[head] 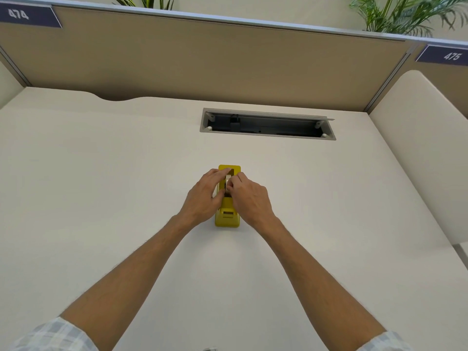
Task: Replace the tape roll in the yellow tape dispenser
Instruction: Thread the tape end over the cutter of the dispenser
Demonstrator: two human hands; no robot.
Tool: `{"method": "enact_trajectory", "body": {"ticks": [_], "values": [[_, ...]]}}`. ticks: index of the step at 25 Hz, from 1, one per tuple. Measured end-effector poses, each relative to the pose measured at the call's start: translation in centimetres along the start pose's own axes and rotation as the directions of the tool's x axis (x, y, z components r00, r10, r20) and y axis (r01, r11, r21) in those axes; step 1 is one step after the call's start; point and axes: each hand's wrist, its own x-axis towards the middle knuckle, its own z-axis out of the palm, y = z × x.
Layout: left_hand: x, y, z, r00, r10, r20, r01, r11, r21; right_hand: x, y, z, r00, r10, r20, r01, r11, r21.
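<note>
The yellow tape dispenser point(227, 217) stands in the middle of the white desk point(101, 186), its long axis pointing away from me. My left hand point(203, 196) wraps its left side, fingers reaching over the top of the open well. My right hand point(249, 197) comes in from the right, fingertips pinched on the tape roll point(228, 177), a pale sliver showing in the well. Most of the roll and the well are hidden under my fingers.
An open cable tray point(268, 124) is cut into the desk behind the dispenser. A beige partition point(202, 59) closes the back, with number plates 474 and 475. A rounded side panel point(417, 148) rises at the right. Plants stand behind the partition.
</note>
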Motion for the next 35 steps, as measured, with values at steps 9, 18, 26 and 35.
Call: {"method": "enact_trajectory", "body": {"ticks": [9, 18, 26, 35], "values": [[-0.1, -0.2, 0.1, 1.000, 0.005, -0.016, -0.005, 1.000, 0.003, -0.6, -0.4, -0.2, 0.999, 0.041, 0.024, -0.041, 0.999, 0.007], [-0.2, -0.3, 0.2, 1.000, -0.021, -0.013, 0.021, 1.000, -0.020, -0.8, -0.5, 0.0, 0.997, 0.057, 0.053, -0.057, 0.998, 0.005], [-0.2, 0.1, -0.2, 0.999, 0.030, -0.020, -0.029, 0.999, 0.020, -1.4, -0.5, 0.0, 0.995, 0.081, 0.053, -0.081, 0.997, -0.002], [-0.3, 0.7, -0.4, 1.000, 0.019, -0.005, -0.018, 0.999, 0.050, -1.7, -0.5, -0.7, 0.994, 0.087, 0.070, -0.087, 0.996, 0.002]]}}
